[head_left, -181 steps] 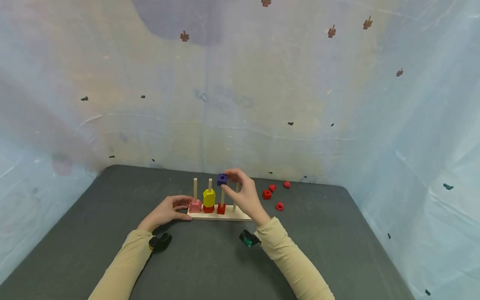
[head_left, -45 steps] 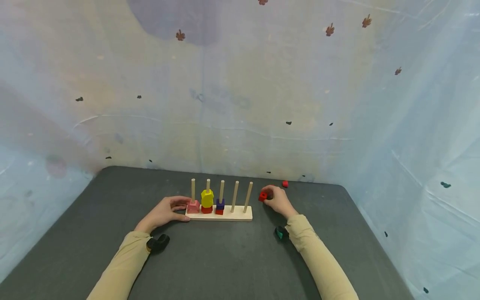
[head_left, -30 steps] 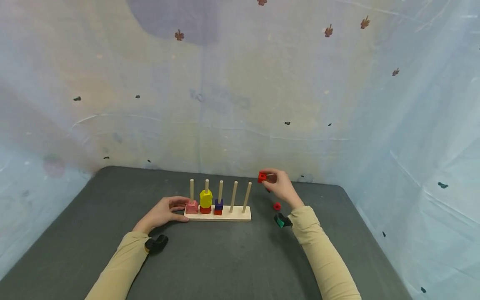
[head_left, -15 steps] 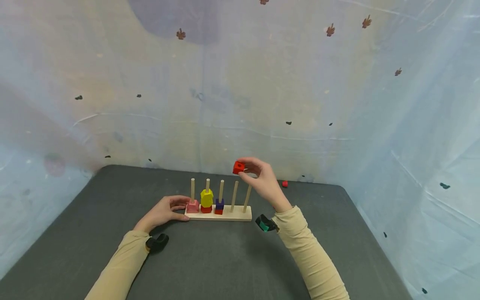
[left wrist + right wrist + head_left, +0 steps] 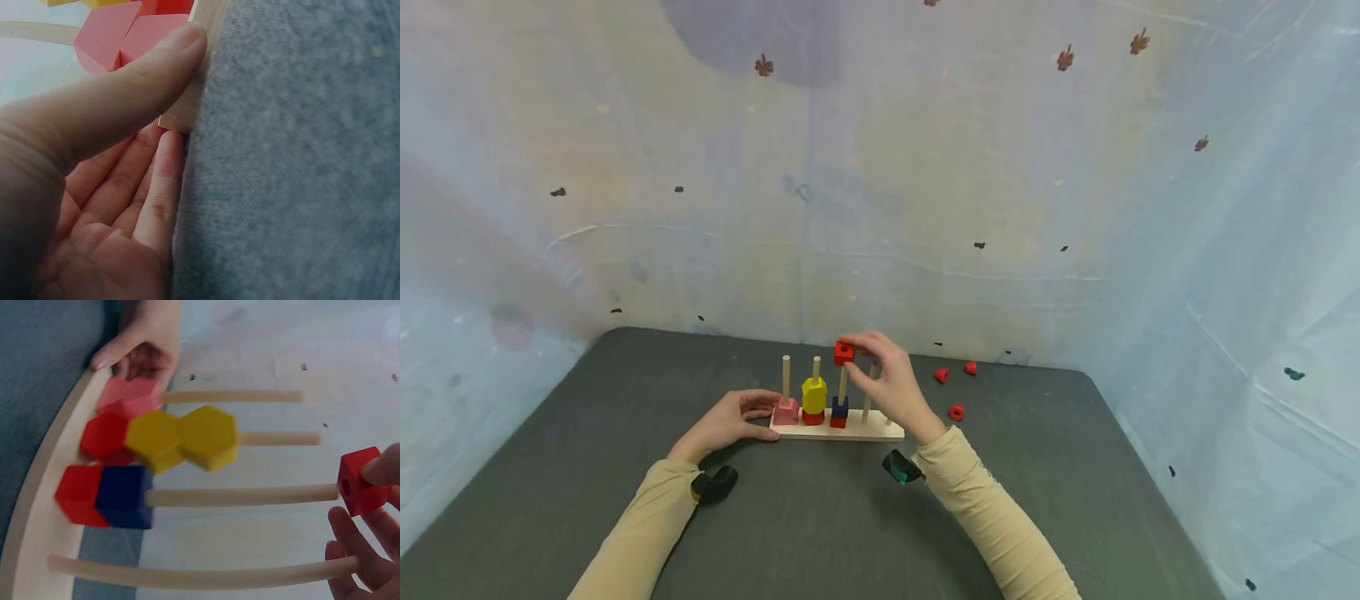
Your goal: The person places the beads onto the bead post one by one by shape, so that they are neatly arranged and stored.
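Observation:
My right hand [image 5: 891, 383] pinches a red cube with a hole [image 5: 843, 353] between thumb and fingers. It holds the cube at the top of the third peg [image 5: 244, 495]; whether the tip is inside the hole I cannot tell. Lower on that peg sit a blue-purple cube [image 5: 125, 497] and, beneath it, another red cube [image 5: 78, 495]. My left hand [image 5: 726, 425] grips the left end of the wooden peg base [image 5: 880, 430], thumb on its front edge. Pink blocks [image 5: 786, 412] fill the bottom of the first peg. Yellow hexagonal blocks [image 5: 813, 396] top a red one on the second.
To the right of the base lie a red ring [image 5: 957, 412] and two small red blocks, one nearer [image 5: 942, 376] and one farther [image 5: 971, 367]. Behind the dark grey table [image 5: 820, 517] hangs a pale plastic sheet [image 5: 880, 208].
The purple cube went down onto the third peg. My right hand then picked a red cube off the table at the right and carried it left to that peg. My left hand stayed.

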`<state>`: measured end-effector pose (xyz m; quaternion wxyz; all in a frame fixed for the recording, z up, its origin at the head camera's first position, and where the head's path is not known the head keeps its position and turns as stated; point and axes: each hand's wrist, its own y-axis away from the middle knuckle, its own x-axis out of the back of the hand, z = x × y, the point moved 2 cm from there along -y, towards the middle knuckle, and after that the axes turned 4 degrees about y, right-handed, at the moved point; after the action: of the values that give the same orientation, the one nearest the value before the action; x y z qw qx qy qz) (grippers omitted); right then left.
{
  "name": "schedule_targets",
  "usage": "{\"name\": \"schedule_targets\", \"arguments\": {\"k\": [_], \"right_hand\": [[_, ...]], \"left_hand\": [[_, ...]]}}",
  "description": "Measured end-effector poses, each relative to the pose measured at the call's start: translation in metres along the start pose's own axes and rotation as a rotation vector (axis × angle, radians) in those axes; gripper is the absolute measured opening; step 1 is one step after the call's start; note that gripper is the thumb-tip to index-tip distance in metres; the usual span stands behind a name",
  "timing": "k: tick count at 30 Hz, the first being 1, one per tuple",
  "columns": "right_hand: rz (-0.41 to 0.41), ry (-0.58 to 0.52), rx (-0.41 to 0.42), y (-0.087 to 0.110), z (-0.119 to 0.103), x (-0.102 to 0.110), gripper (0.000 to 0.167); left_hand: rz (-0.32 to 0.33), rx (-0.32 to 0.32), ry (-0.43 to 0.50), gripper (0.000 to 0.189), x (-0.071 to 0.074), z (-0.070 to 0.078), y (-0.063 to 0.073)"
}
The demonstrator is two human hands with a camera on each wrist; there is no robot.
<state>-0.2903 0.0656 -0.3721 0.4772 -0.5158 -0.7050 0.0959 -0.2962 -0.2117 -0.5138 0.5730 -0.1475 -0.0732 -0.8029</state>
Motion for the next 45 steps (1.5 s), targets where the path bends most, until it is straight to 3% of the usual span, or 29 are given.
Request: {"name": "schedule_targets", "arguments": {"k": [3, 9, 12, 21, 29, 45], "right_hand": [[0.014, -0.018, -0.045, 0.002, 0.001, -0.003, 0.035], [0.071, -0.202, -0.193, 0.007, 0.003, -0.007, 0.039], [0.089, -0.260, -0.241, 0.008, -0.007, -0.004, 0.035], [0.095, -0.263, -0.271, 0.012, -0.026, -0.003, 0.034], [0.128, -0.327, -0.325, 0.023, -0.019, -0.013, 0.036], [0.154, -0.319, -0.478, 0.042, -0.008, -0.033, 0.040]], "left_hand": [[0.003, -0.001, 0.006, 0.072, 0.000, 0.000, 0.000], [0.006, 0.010, 0.001, 0.072, -0.001, 0.002, 0.001], [0.005, 0.020, -0.002, 0.072, 0.000, 0.003, 0.002], [0.000, 0.015, -0.006, 0.072, 0.000, 0.005, 0.001], [0.006, 0.029, -0.013, 0.073, 0.000, 0.004, 0.001], [0.003, 0.005, -0.002, 0.073, 0.002, 0.002, 0.001]]}}
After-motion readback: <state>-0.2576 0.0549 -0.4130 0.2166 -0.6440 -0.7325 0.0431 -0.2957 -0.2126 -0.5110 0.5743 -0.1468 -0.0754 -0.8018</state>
